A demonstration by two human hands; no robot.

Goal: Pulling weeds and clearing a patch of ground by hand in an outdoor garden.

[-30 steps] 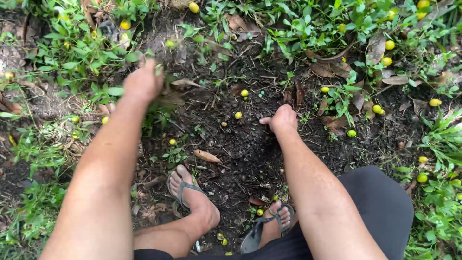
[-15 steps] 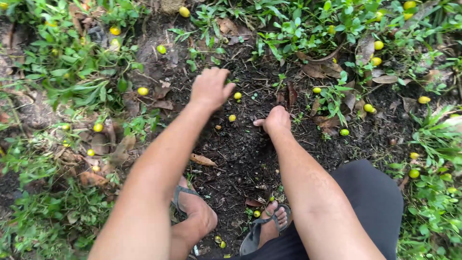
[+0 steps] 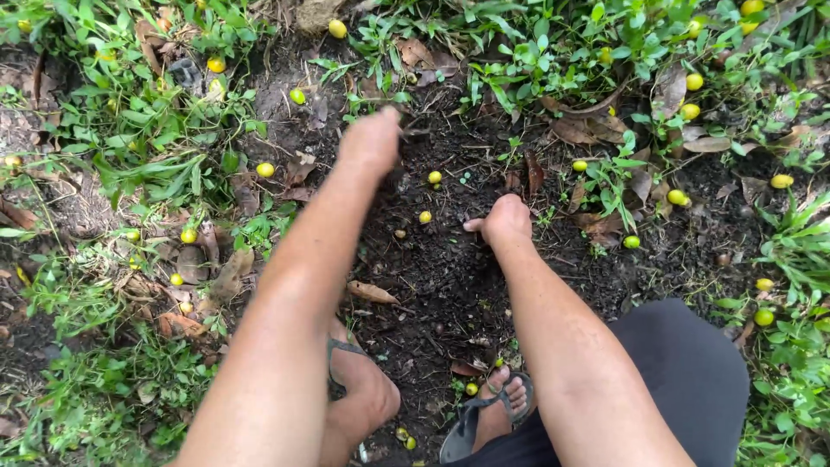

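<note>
1. Head view, centre of the frame: the left hand [image 3: 370,141] reaches forward over the dark soil [image 3: 432,259], blurred by motion. Its fingers point away from the camera and curl downward, so I cannot tell whether it is open or closed on anything.
2. Just right of that hand, two small yellow fruits [image 3: 435,177] and [image 3: 424,217] lie on bare soil, near it but apart from it; these are the fruits closest to its reach.
3. The right hand [image 3: 506,219] sits slightly right of centre, closed into a loose fist with the thumb pointing left. It may be holding fruit already gathered, though nothing shows between the fingers.
4. Lower centre: two feet in grey flip-flops [image 3: 484,415] are planted on the soil, and a dark garment [image 3: 683,380] fills the lower right, which suggests a low crouch that brings both arms close to the ground.
5. More yellow fruits lie scattered, one at the left [image 3: 264,169] and one at the upper right [image 3: 689,111].
6. Green weeds [image 3: 147,130] crowd the upper left and top edge, and brown dry leaves [image 3: 373,292] lie on the soil; both partly hide fruits and clutter the way to them.
</note>
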